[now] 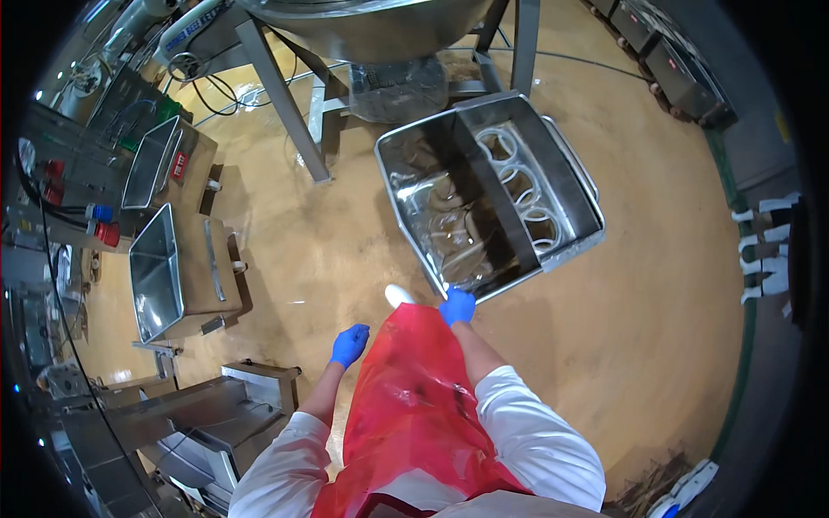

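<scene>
A stainless-steel tub (402,220) stands on the floor ahead of me, turned at an angle. A metal divider (501,197) splits it lengthwise. Several pale rings (521,186) lie in its right part; the left part looks wet and shiny inside, its contents hard to make out. My right hand (458,306), in a blue glove, is closed over the tub's near corner rim. To the left, my left hand (350,345), also blue-gloved, hangs in the air beside my red apron (410,388), fingers curled with nothing visible in them.
A large steel vessel (371,30) on legs (281,99) rises beyond the tub, with a clear plastic-covered thing (397,89) beneath. Two steel carts (194,276) (192,164) stand at left. Metal equipment (259,393) sits near left. A cable crosses the far floor. White boots (768,250) hang at right.
</scene>
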`<state>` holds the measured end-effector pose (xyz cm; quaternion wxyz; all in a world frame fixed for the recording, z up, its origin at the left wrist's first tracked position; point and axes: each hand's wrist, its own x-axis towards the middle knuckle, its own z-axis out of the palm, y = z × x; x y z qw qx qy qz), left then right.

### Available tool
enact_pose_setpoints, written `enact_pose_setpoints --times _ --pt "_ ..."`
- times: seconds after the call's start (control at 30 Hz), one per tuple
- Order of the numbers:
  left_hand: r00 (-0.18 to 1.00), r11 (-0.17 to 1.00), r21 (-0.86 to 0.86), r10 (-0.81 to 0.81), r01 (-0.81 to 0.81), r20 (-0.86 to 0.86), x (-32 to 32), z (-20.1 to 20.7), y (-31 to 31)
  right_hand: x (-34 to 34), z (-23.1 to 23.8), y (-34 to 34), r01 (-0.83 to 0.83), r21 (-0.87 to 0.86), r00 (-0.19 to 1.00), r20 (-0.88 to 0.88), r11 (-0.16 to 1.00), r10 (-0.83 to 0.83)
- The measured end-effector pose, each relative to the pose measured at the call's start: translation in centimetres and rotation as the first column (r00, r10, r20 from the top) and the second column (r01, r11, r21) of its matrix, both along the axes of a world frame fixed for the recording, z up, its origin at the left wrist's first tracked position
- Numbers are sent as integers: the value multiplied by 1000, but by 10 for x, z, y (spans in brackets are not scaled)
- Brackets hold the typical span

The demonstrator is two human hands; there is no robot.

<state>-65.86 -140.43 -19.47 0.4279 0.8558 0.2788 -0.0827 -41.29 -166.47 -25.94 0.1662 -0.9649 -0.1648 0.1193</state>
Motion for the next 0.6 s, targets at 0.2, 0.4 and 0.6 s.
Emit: enact_pose_setpoints --times 0.2,0.4,0.6 --pt "995 990 142 -1 -14 103 38 37 55 -73 26 -28 -277 24 954 -110 961 277" --pt "995 853 514 50 -90 91 54 2 182 -101 62 -72 -480 -71 848 -292 874 442" --pt "892 939 309 261 -147 -368 66 -1 220 -103 79 -106 -503 -329 826 -456 799 332"
